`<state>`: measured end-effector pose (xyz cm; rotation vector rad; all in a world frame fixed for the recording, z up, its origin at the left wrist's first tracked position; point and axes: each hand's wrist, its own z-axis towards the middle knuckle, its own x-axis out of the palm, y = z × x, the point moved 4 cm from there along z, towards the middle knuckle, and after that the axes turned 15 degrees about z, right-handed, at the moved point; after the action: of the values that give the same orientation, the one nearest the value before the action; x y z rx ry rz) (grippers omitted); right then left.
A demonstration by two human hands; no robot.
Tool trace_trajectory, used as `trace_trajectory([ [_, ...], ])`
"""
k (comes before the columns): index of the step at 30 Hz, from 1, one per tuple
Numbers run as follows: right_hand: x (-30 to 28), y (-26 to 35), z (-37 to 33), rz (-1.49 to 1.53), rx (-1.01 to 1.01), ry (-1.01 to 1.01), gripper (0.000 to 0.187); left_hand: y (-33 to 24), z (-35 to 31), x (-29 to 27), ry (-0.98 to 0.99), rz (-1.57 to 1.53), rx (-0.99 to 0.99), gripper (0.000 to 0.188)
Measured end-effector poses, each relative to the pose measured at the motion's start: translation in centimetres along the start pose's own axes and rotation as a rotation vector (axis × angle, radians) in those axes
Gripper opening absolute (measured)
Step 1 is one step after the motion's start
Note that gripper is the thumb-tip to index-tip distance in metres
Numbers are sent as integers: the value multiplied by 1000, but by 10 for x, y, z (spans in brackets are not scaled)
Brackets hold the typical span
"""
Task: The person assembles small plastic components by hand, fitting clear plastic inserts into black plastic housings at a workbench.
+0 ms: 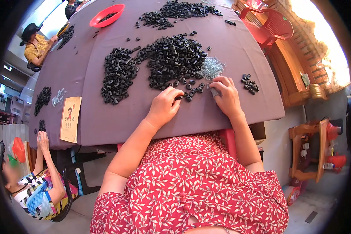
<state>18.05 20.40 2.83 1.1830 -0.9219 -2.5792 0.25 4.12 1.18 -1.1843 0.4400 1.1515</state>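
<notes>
My left hand point(163, 106) is closed at the near side of the table, pinching a small black plastic piece point(178, 97) between thumb and fingertips. To its right, my right hand point(226, 96) curls with its fingers together. Something greyish shows at its fingertips, too small to make out. A few loose black plastic pieces point(190, 93) lie between the hands. Beyond them rises a big heap of black barrel-shaped plastic pieces point(173, 58). A pile of thin silvery metal parts, which look like small springs point(213, 67), touches the heap's right side, just past my right hand.
Another black heap point(119, 74) lies left, and a small group of black pieces point(250, 84) right. A booklet point(70, 119) and a red basin point(107, 15) rest on the cloth-covered table point(152, 126). Several other people sit along the left side. A red chair point(267, 27) stands far right.
</notes>
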Motion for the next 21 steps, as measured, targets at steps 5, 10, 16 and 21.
trace_trajectory([
  [5, -5, -10, 0, -72, 47, -105, 32, 0, 1, -1, -14, -42, 18, 23],
  [10, -3, 8, 2, 29, -32, 17, 39, -2, 2, -2, 0, -29, 14, 22],
  [16, 1, -3, -1, -32, 17, 32, 38, -3, 2, -3, 2, -47, 8, 21],
  [21, -4, -3, 1, 11, 18, -35, 31, -2, 2, -2, -6, -52, 9, 21],
])
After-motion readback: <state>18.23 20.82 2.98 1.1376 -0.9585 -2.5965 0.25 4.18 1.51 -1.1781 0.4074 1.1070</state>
